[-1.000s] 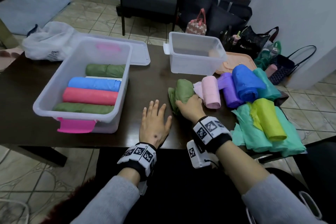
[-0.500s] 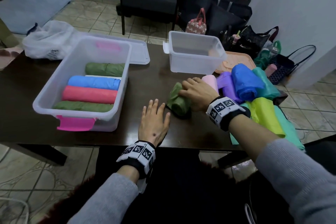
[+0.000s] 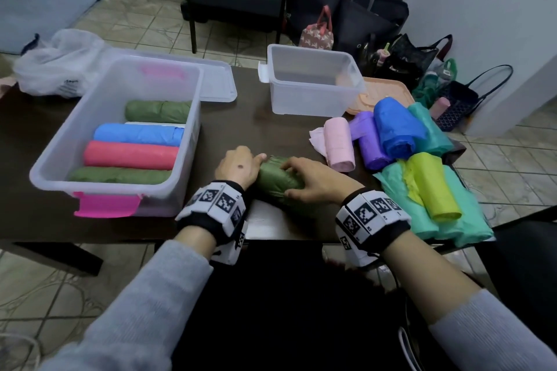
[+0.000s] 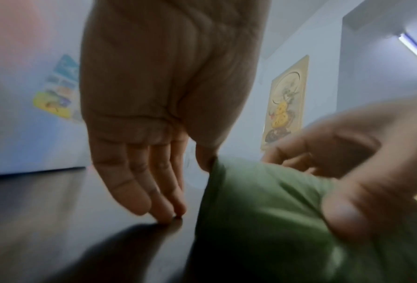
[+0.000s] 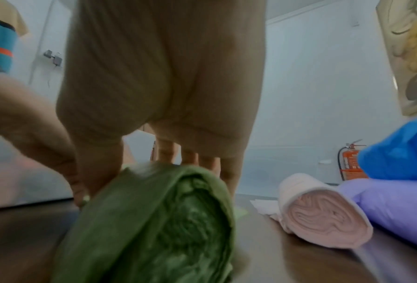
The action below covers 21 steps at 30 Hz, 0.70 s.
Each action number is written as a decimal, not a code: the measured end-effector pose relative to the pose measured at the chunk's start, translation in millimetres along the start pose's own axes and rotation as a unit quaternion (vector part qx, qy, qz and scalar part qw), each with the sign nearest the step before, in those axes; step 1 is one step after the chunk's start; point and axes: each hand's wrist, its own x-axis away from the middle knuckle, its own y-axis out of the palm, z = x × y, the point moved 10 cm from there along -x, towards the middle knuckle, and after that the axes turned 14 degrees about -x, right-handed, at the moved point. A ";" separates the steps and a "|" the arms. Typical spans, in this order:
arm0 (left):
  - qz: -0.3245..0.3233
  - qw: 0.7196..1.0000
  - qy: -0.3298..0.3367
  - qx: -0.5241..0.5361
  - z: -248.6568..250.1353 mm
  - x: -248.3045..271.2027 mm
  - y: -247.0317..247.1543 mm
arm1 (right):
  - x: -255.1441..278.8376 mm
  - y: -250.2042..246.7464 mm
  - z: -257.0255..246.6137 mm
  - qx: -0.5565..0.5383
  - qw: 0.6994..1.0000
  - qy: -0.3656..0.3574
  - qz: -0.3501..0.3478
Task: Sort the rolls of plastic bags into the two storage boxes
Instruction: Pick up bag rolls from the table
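Nearest the worktop (image 3: pixel 241 129) front edge, a green roll (image 3: pixel 278 182) of plastic bags lies on its side between both hands. The right hand (image 3: pixel 313 181) grasps it, fingers (image 3: pixel 294 164) arched over the top and thumb wrapped round the near end. The left hand (image 3: pixel 236 167) presses against the roll's left end; in the left wrist view its fingers (image 4: pixel 139 189) are nearly straight, their tips on the worktop, with the thumb touching the green plastic, so it grasps nothing.

Left of the green roll stands the large storage box (image 3: pixel 60 156) with pink latches, holding four rolls laid side by side: green, red, blue, green. Right of the green roll lies the unsorted heap: a pink roll (image 3: pixel 339 140) closest, then a purple roll (image 3: pixel 370 141), a blue roll (image 3: pixel 394 126), and a yellow roll (image 3: pixel 434 187) lying on teal bags (image 3: pixel 464 220).

Beyond the green roll, the small storage box (image 3: pixel 310 84) stands with no rolls visible inside. A clear lid (image 3: pixel 217 84) lies behind the large box.
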 end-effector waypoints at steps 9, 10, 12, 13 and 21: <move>-0.125 0.991 0.029 -0.038 10.3 2.0 21.2 | 17.1 23.9 -10.8 -0.035 0.999 0.024 0.030; -0.145 0.988 0.042 -0.039 12.4 3.1 24.5 | 18.2 25.0 -7.9 -0.065 0.997 0.037 0.024; -0.158 0.984 0.076 -0.009 18.9 4.4 25.0 | 20.3 28.1 -6.9 -0.029 0.998 0.048 0.001; -0.150 0.984 0.093 0.012 22.3 4.3 21.5 | 21.6 30.1 -7.8 0.023 0.998 0.051 -0.013; -0.012 0.977 0.088 0.191 28.3 -4.1 -26.9 | 19.3 25.0 -24.0 0.087 0.996 0.010 0.024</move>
